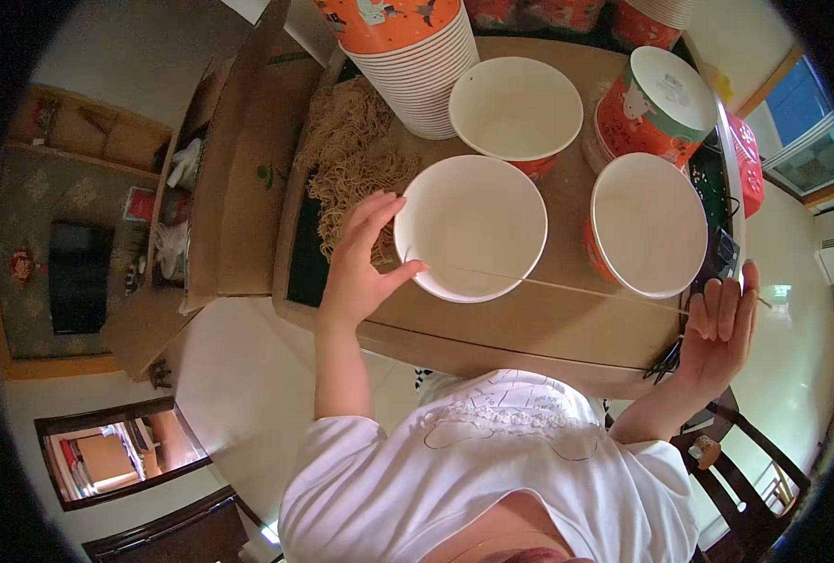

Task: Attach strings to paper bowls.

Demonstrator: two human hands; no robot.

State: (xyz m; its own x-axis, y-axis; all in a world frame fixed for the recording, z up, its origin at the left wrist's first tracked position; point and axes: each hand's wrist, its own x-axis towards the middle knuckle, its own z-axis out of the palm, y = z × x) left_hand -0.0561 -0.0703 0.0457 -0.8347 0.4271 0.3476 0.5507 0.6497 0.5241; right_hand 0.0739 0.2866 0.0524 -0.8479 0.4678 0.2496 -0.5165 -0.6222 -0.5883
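A white-lined paper bucket (471, 228) stands mouth up at the near middle of the table. My left hand (363, 258) curves round its left side, thumb and fingertips at the rim. From inside the bucket a thin tan cord (576, 289) runs taut over the rim to my right hand (722, 328), which is closed on it at the table's right edge. A short end of the cord sticks out past those fingers. Another open paper bucket (650, 225) stands just left of my right hand. Whether the cord is fixed inside the bucket is unclear.
Behind stand a third open bucket (516, 108), an upside-down bucket (656, 108) and a tall nested stack (412, 75). Tangled tan cord (351, 141) lies at the left of the cardboard-covered table (492, 333). An open carton (239, 178) is on the left; black cables hang at the right edge.
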